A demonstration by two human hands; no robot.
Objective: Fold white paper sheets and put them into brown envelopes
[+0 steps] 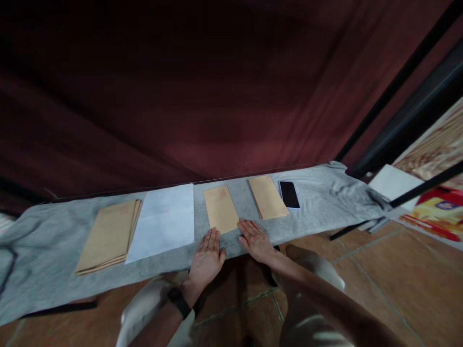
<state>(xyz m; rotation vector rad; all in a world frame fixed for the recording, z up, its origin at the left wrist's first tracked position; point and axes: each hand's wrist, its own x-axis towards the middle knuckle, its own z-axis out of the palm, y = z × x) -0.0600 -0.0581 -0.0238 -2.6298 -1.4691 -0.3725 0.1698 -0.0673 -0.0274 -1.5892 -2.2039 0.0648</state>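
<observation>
My left hand (207, 256) lies flat and open on the grey cloth (54, 270) at the table's near edge, fingertips just short of a brown envelope (220, 208). My right hand (255, 239) also rests open and flat, its fingers touching that envelope's near right corner. A second brown envelope (268, 197) lies to the right. A white sheet of paper (164, 221) lies to the left, and beyond it a stack of brown envelopes (110, 235). Neither hand holds anything.
A black phone (289, 194) lies next to the right envelope. A dark red curtain (181, 96) hangs behind the table. Black poles (398, 82) stand at the right, with a white sheet (392, 182) and colourful printed board (439, 212) on the tiled floor (398, 270).
</observation>
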